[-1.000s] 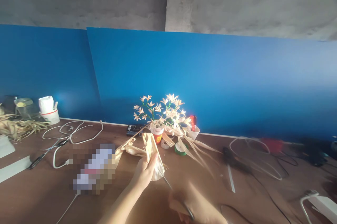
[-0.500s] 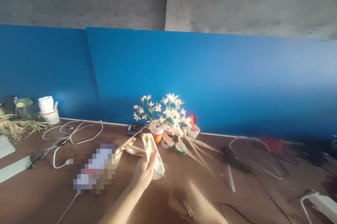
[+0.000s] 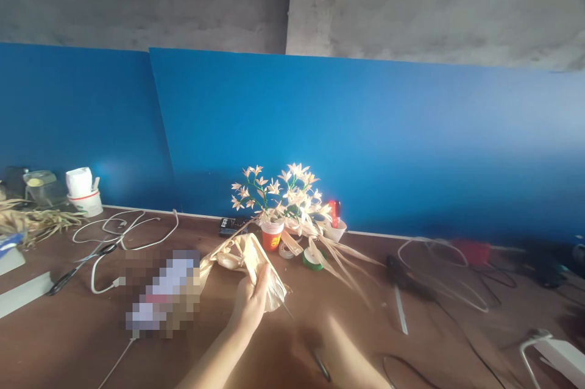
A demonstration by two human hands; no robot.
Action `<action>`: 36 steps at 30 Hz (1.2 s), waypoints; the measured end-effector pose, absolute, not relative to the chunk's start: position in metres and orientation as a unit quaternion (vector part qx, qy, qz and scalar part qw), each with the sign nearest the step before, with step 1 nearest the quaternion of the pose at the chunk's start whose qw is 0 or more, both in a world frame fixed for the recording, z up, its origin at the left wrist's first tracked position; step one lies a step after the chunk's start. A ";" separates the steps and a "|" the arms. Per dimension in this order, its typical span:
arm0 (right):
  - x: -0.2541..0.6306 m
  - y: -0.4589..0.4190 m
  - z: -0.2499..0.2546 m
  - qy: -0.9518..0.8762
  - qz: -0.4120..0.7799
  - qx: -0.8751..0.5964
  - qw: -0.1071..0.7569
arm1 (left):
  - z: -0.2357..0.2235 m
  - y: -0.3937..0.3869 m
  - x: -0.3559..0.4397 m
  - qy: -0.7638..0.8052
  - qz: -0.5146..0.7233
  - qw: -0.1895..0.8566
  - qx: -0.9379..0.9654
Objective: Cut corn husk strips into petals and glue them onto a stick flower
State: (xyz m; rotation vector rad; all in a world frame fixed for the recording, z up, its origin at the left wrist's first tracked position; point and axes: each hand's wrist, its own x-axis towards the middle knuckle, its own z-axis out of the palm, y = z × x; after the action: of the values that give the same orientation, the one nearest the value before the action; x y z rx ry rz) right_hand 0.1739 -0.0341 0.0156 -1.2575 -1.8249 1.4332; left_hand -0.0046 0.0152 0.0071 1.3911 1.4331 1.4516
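My left hand is closed around a pale, dry corn husk, thumb on top. The husk's wide end fans out past my thumb. A thin dark rod-like tool slants from beneath the husk towards my right hand, which is blurred and in shadow at the lower middle. The fingers appear wrapped round the tool; its exact kind cannot be made out. Beyond the left hand, cream flowers on green stems stand in a red and white paper cup.
A green tape roll and loose husk strips lie right of the cup. A blurred-out item sits to the left with a cable. White cords, a white tub and dried husks are farther left. A blue partition stands behind.
My left hand and the husk have shifted very slightly; the husk's upper fold has tilted a little left. My right hand stays in about the same place. A blue item now shows at the far left edge.
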 end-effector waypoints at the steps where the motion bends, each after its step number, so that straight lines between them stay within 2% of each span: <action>1: 0.173 -0.034 0.017 -0.667 0.527 -0.464 0.249 | 0.008 0.014 -0.004 0.547 0.556 0.335 0.529; 10: 0.171 -0.038 0.025 -0.680 0.487 -0.480 0.266 | 0.014 0.008 0.000 0.543 0.569 0.337 0.517; 21: 0.174 -0.034 0.006 -0.692 0.439 -0.486 0.303 | 0.010 0.010 -0.001 0.553 0.562 0.355 0.502; 28: 0.169 -0.033 0.002 -0.691 0.449 -0.479 0.304 | 0.001 0.010 0.003 0.555 0.609 0.371 0.429; 36: 0.167 -0.030 -0.007 -0.678 0.432 -0.505 0.314 | -0.006 0.008 0.007 0.575 0.600 0.417 0.368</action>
State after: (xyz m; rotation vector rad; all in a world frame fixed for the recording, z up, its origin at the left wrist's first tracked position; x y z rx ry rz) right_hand 0.1667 -0.0305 -0.0070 -1.3298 -1.7870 1.1396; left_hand 0.0071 0.0079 -0.0059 0.9240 1.4429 1.5058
